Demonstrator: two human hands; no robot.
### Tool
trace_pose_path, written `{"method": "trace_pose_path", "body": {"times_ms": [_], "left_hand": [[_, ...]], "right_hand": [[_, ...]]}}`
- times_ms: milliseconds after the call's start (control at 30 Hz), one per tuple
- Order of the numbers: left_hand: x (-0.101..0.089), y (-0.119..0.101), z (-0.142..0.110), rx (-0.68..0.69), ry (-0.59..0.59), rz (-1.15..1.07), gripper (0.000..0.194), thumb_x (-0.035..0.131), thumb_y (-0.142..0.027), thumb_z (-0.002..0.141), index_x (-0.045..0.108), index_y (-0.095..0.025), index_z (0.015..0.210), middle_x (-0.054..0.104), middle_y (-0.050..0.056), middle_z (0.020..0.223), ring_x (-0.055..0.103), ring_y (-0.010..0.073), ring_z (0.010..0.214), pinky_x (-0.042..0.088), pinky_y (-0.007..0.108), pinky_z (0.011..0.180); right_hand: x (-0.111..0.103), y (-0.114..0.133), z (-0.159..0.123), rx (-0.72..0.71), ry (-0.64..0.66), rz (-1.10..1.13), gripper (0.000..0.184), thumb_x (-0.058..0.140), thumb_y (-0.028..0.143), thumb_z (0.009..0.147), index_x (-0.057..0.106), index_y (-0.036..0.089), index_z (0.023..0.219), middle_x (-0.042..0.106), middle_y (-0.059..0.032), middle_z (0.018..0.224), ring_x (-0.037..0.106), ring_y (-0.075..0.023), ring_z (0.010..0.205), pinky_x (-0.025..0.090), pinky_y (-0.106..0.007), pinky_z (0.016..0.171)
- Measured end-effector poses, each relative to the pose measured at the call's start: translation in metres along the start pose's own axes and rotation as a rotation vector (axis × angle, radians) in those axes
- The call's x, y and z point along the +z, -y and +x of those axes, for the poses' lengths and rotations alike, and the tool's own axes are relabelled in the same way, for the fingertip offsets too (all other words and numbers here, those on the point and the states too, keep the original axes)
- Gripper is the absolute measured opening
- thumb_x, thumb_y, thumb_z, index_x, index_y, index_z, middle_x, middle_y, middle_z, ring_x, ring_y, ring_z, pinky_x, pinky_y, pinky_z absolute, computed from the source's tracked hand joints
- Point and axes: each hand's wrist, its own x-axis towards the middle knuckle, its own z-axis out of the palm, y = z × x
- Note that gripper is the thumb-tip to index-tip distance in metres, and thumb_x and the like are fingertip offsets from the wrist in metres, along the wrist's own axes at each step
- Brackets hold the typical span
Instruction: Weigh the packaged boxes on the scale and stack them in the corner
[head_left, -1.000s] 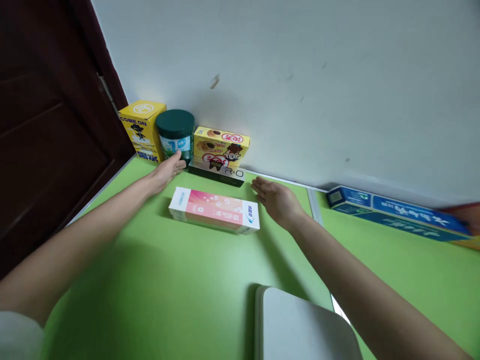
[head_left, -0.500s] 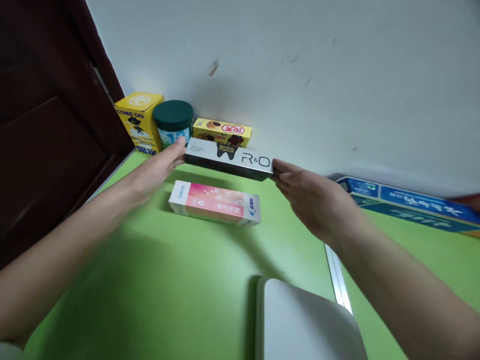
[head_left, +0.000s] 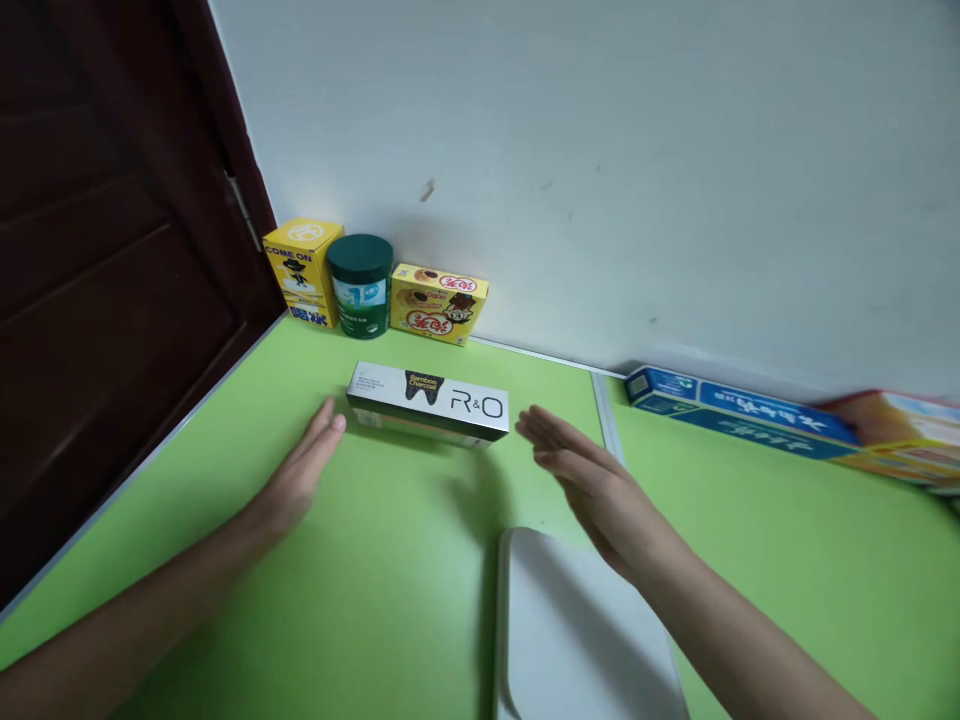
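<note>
A white and black "R&O Bamboo Charcoal" toothpaste box (head_left: 390,385) lies on top of another box (head_left: 420,430), of which only a pale strip of the front side shows. Just off the stack's left end, my left hand (head_left: 300,470) is open with its fingers stretched out. Off the right end, my right hand (head_left: 585,475) is likewise open, fingers straight and palm facing inward. Neither hand touches the boxes.
Along the wall stand a yellow "COME ON" box (head_left: 304,270), a green canister (head_left: 360,290) and a yellow snack box (head_left: 439,305). A long blue box (head_left: 750,415) lies at the right. A pale rounded slab (head_left: 585,630) sits in front on the green tabletop (head_left: 360,560).
The toothpaste box has come down from the air onto the pink box. Both hands have let go of it and moved apart from its ends. The view has shifted.
</note>
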Motion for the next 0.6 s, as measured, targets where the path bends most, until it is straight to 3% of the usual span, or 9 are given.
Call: {"method": "trace_pose_path", "body": {"times_ms": [100, 200, 333, 467, 600], "left_hand": [[0.016, 0.030, 0.010, 0.003, 0.043, -0.111, 0.076, 0.020, -0.066, 0.090, 0.009, -0.025, 0.152, 0.007, 0.004, 0.160, 0.009, 0.0220, 0.147, 0.012, 0.042, 0.119], [0.031, 0.037, 0.022, 0.041, 0.052, -0.190, 0.072, 0.015, -0.063, 0.091, 0.008, -0.026, 0.152, 0.005, 0.002, 0.161, 0.010, 0.0212, 0.147, 0.015, 0.040, 0.119], [0.047, 0.019, 0.050, 0.048, 0.052, -0.306, 0.067, 0.026, -0.059, 0.092, 0.017, -0.027, 0.151, 0.011, -0.001, 0.160, 0.014, 0.0212, 0.146, 0.016, 0.038, 0.120], [0.061, -0.001, 0.098, 0.092, -0.031, -0.461, 0.051, 0.042, -0.049, 0.091, 0.048, -0.026, 0.136, 0.040, 0.001, 0.151, 0.027, 0.0193, 0.143, 0.022, 0.033, 0.118], [0.073, -0.025, 0.147, 0.047, -0.162, -0.508, 0.034, 0.046, -0.044, 0.091, 0.062, -0.022, 0.111, 0.061, 0.005, 0.129, 0.046, 0.0230, 0.131, 0.032, 0.036, 0.113]], "right_hand": [[0.001, -0.020, 0.007, 0.059, 0.100, -0.015, 0.067, 0.067, 0.026, 0.062, 0.057, 0.024, 0.128, 0.050, -0.0100, 0.143, 0.044, -0.0304, 0.134, 0.039, -0.048, 0.106], [0.011, -0.025, 0.017, -0.059, 0.205, -0.090, 0.058, 0.073, 0.031, 0.064, 0.061, 0.025, 0.121, 0.058, -0.0089, 0.136, 0.049, -0.0304, 0.128, 0.042, -0.047, 0.103], [0.020, -0.013, 0.040, -0.118, 0.170, -0.141, 0.049, 0.075, 0.035, 0.066, 0.065, 0.018, 0.111, 0.069, -0.0111, 0.117, 0.060, -0.0293, 0.113, 0.044, -0.046, 0.100], [0.026, 0.001, 0.074, -0.079, 0.052, -0.161, 0.039, 0.072, 0.025, 0.065, 0.065, 0.014, 0.103, 0.071, -0.0122, 0.110, 0.064, -0.0269, 0.105, 0.045, -0.044, 0.099], [0.033, 0.014, 0.101, -0.034, 0.012, -0.171, 0.035, 0.069, 0.021, 0.070, 0.064, 0.014, 0.103, 0.069, -0.0138, 0.117, 0.064, -0.0255, 0.107, 0.044, -0.040, 0.099]]}}
